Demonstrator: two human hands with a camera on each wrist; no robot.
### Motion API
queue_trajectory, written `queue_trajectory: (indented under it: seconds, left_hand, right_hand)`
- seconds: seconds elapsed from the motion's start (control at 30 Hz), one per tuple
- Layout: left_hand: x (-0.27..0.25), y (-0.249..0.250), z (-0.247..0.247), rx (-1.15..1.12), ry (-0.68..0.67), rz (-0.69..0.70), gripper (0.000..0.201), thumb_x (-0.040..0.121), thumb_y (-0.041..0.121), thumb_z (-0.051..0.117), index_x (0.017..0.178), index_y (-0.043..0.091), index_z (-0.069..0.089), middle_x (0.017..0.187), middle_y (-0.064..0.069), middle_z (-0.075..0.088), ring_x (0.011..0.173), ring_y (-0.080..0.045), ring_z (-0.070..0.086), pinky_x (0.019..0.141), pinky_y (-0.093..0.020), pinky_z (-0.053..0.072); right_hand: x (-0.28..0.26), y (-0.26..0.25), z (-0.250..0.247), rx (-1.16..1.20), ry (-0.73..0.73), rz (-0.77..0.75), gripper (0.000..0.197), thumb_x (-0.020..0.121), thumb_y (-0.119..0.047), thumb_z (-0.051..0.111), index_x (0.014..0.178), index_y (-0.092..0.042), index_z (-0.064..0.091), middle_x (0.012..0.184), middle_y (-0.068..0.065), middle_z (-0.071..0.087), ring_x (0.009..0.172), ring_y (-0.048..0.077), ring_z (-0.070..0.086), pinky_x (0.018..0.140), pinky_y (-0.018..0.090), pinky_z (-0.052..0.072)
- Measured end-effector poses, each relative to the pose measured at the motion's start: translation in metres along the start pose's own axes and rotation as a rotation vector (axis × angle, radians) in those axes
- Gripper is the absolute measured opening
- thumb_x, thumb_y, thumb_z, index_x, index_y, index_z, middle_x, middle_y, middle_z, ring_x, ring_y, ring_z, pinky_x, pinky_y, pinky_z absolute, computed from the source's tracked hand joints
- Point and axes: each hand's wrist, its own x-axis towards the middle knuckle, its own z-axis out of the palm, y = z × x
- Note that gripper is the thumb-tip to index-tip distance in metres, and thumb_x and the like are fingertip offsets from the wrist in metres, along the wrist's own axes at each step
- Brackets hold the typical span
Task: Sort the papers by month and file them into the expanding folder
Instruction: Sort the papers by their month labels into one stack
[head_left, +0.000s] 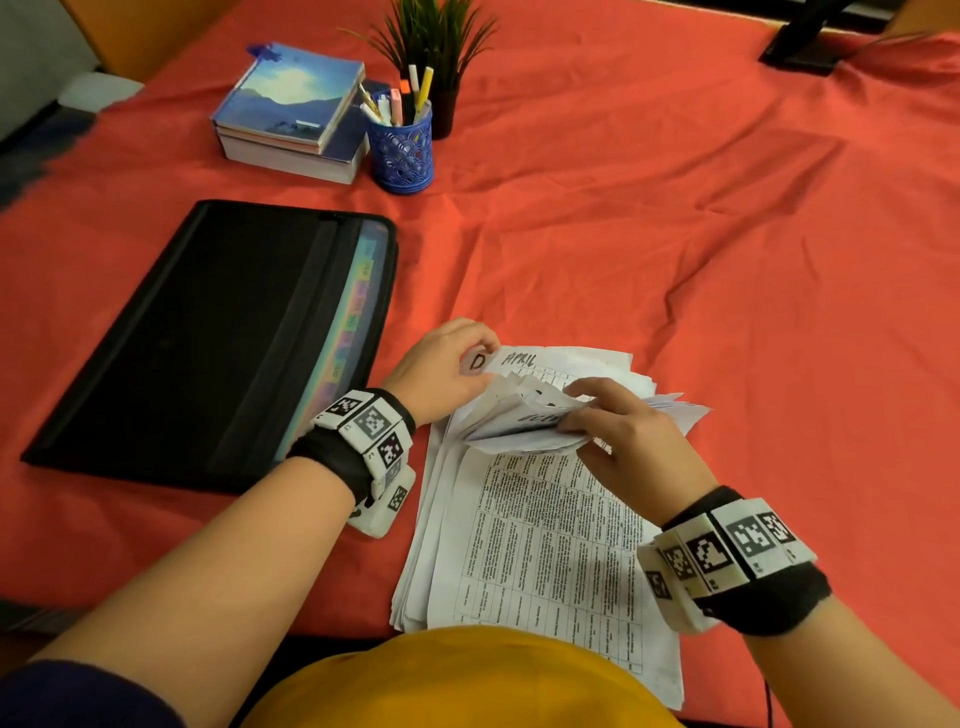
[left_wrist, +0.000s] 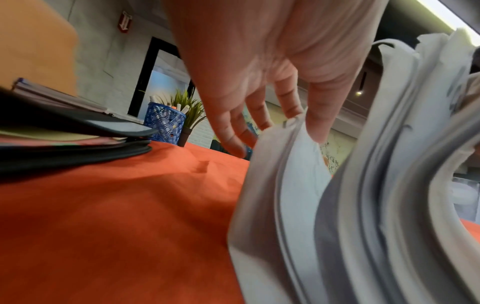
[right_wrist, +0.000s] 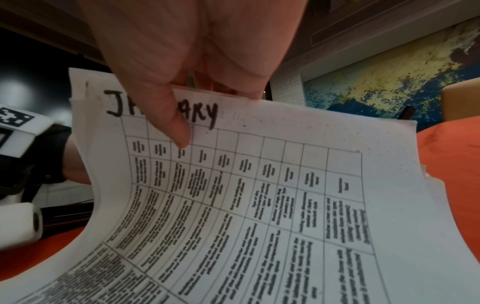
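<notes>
- The papers (head_left: 540, 540) lay in a loose stack at the lower centre of the head view, on the red tablecloth (head_left: 727, 234), with their far ends lifted and fanned between both hands.
- The left hand (head_left: 441, 364) pinched the corner of a few raised sheets, thumb against fingers (left_wrist: 319, 115).
- The right hand (head_left: 634, 436) gripped a curled bundle of sheets; in the right wrist view its thumb (right_wrist: 176, 127) pressed on a sheet headed JANUARY (right_wrist: 233, 195).
- A sheet marked APRIL (head_left: 561, 364) showed at the far end of the stack.
- The black expanding folder (head_left: 208, 338) lay flat at the left of the head view, just beside the stack, coloured tabs along its open edge.
- Stacked books (head_left: 291, 114), a blue pen holder (head_left: 402, 150) and a potted plant (head_left: 431, 62) stood in the upper left.
</notes>
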Motion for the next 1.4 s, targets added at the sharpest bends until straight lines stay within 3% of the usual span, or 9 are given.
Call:
queue_trajectory:
  seconds: [0.17, 0.37, 0.57, 0.7, 0.8, 0.93, 1.13, 1.3, 1.4]
  left_hand:
    - [0.001, -0.006, -0.009, -0.161, -0.035, -0.182, 0.024, 0.079, 0.010, 0.069, 0.076, 0.027, 0.051, 0.080, 0.012, 0.057, 0.076, -0.006, 0.052, 0.075, -0.029, 0.045]
    - [-0.004, 0.005, -0.017, -0.348, -0.055, -0.262, 0.034, 0.074, -0.010, 0.062, 0.096, 0.016, 0.055, 0.090, -0.021, 0.069, 0.073, -0.021, 0.060, 0.075, -0.036, 0.052]
    - [-0.006, 0.014, -0.019, -0.462, -0.101, -0.231, 0.034, 0.076, -0.009, 0.067, 0.098, 0.016, 0.057, 0.095, -0.033, 0.064, 0.078, -0.024, 0.059, 0.078, -0.035, 0.051]
    - [-0.005, 0.011, -0.020, -0.447, -0.034, -0.235, 0.040, 0.077, -0.007, 0.067, 0.102, 0.021, 0.052, 0.089, -0.011, 0.068, 0.076, -0.023, 0.061, 0.075, -0.037, 0.053]
    - [-0.002, 0.003, -0.017, -0.198, 0.054, -0.202, 0.058, 0.073, 0.003, 0.074, 0.119, 0.024, 0.046, 0.113, 0.004, 0.052, 0.104, -0.016, 0.055, 0.093, -0.034, 0.048]
    - [-0.003, -0.006, -0.011, 0.142, 0.085, -0.252, 0.041, 0.078, 0.020, 0.071, 0.117, 0.019, 0.056, 0.118, 0.004, 0.043, 0.108, -0.011, 0.043, 0.095, -0.024, 0.035]
    - [0.001, -0.004, 0.003, -0.037, -0.095, -0.379, 0.022, 0.087, 0.021, 0.062, 0.105, 0.006, 0.062, 0.093, -0.008, 0.065, 0.084, -0.017, 0.056, 0.074, -0.032, 0.045]
    - [0.001, 0.003, 0.002, -0.011, -0.006, -0.186, 0.042, 0.085, 0.016, 0.064, 0.126, 0.021, 0.058, 0.102, 0.004, 0.054, 0.087, -0.010, 0.051, 0.081, -0.024, 0.043]
    - [0.001, 0.007, 0.001, 0.051, 0.014, -0.135, 0.040, 0.088, 0.018, 0.061, 0.127, 0.023, 0.058, 0.110, 0.009, 0.047, 0.102, -0.007, 0.047, 0.091, -0.019, 0.036]
  right_hand:
    - [-0.001, 0.001, 0.000, 0.017, -0.020, 0.003, 0.026, 0.064, 0.009, 0.071, 0.082, -0.010, 0.069, 0.114, 0.012, 0.061, 0.076, 0.023, 0.067, 0.066, 0.033, 0.054]
    - [0.006, 0.002, 0.001, 0.031, -0.058, 0.021, 0.028, 0.063, 0.010, 0.066, 0.083, -0.010, 0.069, 0.136, 0.020, 0.046, 0.085, 0.021, 0.067, 0.067, 0.031, 0.053]
    - [0.021, 0.002, 0.002, 0.018, -0.125, 0.036, 0.025, 0.064, 0.010, 0.063, 0.079, -0.009, 0.068, 0.138, 0.019, 0.045, 0.098, 0.033, 0.063, 0.082, 0.038, 0.050]
    - [0.022, 0.004, 0.004, -0.006, -0.159, 0.023, 0.024, 0.063, 0.010, 0.062, 0.076, -0.010, 0.067, 0.126, 0.011, 0.056, 0.096, 0.033, 0.058, 0.082, 0.037, 0.048]
    - [0.017, 0.003, 0.004, -0.041, -0.142, -0.015, 0.028, 0.058, 0.010, 0.067, 0.075, -0.012, 0.067, 0.110, 0.007, 0.064, 0.082, 0.029, 0.056, 0.071, 0.032, 0.047]
    - [0.013, 0.002, 0.003, -0.062, -0.128, -0.064, 0.030, 0.056, 0.010, 0.070, 0.076, -0.013, 0.068, 0.081, 0.000, 0.065, 0.070, 0.025, 0.053, 0.065, 0.022, 0.039]
    - [0.003, 0.002, -0.003, -0.040, -0.099, -0.067, 0.026, 0.061, 0.007, 0.067, 0.078, -0.012, 0.069, 0.083, -0.002, 0.065, 0.072, 0.024, 0.053, 0.064, 0.025, 0.043]
    - [-0.003, 0.002, -0.005, 0.019, -0.041, -0.055, 0.024, 0.074, -0.013, 0.044, 0.079, -0.009, 0.068, 0.093, 0.005, 0.064, 0.077, 0.027, 0.057, 0.066, 0.028, 0.045]
    - [-0.004, 0.003, -0.007, 0.019, -0.029, -0.054, 0.021, 0.073, -0.010, 0.048, 0.079, -0.009, 0.068, 0.092, 0.006, 0.063, 0.077, 0.029, 0.059, 0.065, 0.032, 0.049]
